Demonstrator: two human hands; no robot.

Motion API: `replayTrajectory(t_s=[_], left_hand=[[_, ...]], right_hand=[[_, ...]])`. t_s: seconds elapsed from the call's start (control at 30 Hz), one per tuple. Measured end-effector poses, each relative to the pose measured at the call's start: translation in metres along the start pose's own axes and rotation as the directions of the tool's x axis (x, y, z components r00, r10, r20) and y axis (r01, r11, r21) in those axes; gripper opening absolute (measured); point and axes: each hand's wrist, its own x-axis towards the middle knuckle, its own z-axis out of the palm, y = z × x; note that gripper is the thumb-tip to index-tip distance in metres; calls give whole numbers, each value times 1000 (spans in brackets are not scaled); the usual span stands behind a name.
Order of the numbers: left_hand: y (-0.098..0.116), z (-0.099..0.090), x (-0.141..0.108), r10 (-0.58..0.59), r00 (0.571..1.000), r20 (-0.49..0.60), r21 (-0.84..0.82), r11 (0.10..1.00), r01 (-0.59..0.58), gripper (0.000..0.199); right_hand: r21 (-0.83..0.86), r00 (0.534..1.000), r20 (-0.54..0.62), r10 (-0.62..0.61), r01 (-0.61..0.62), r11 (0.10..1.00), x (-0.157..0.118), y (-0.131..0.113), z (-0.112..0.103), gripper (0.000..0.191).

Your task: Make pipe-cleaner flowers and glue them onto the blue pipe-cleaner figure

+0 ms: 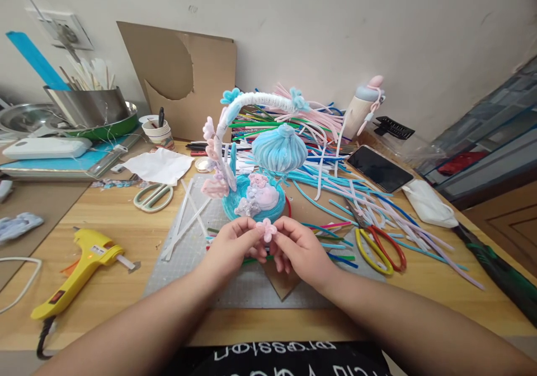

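Observation:
Between my two hands is a small pink pipe-cleaner flower (267, 230). My left hand (241, 240) pinches its left side with thumb and forefinger. On the other side, my right hand (298, 248) grips it the same way, the remaining fingers curled below. Just behind my fingertips stands a fuzzy craft piece with a round blue base (233, 201), bearing a pale pink shape and a silvery star. A white arch (264, 99) rises from it, trimmed with pink and blue flowers. Under the arch hangs a blue ribbed shell-like shade (280, 149).
A yellow glue gun (86, 264) lies at left, near green-handled scissors (153, 197). Red-and-yellow scissors (381, 248) and a phone (380, 168) are at right. Many pipe cleaners (335, 183) spread behind, over a grey cutting mat (188, 278). Cardboard (210, 68) leans against the wall.

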Motion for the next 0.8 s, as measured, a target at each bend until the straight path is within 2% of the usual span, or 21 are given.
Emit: replayTrajectory(t_s=[0.1,0.2,0.33,0.43,0.47,0.53,0.6,0.67,0.73,0.8], left_hand=[[0,0,0,6,1000,-4,29,1000,-6,31],[-2,-1,1,81,997,-14,144,986,-78,31],[-3,-2,2,140,990,1,252,958,-136,27],[0,-5,0,236,970,-59,384,902,-196,25],[2,-5,-1,284,958,-40,486,843,-230,24],[4,-6,-5,311,942,129,698,646,-309,22],[4,-6,-9,211,904,371,804,415,-426,21],[2,-5,-11,119,841,528,806,241,-540,20],[-1,-4,-12,93,812,576,801,129,-584,21],[-3,-4,-11,106,825,554,824,72,-562,23]], right_hand=[[61,999,5,53,-53,997,1,-1,-2,22],[141,996,36,76,-80,987,0,-1,-2,24],[53,997,16,69,-70,996,2,-1,-3,25],[39,995,-66,70,-67,997,9,-6,-10,22],[48,994,-83,73,-69,996,12,-9,-15,21],[68,993,-79,89,-84,994,18,-17,-25,18],[57,992,-54,117,-114,992,21,-26,-36,18],[-33,992,-41,116,-117,993,20,-37,-47,19],[-189,996,-16,93,-94,977,16,-47,-58,20],[-340,995,40,95,-76,937,9,-56,-67,20]])
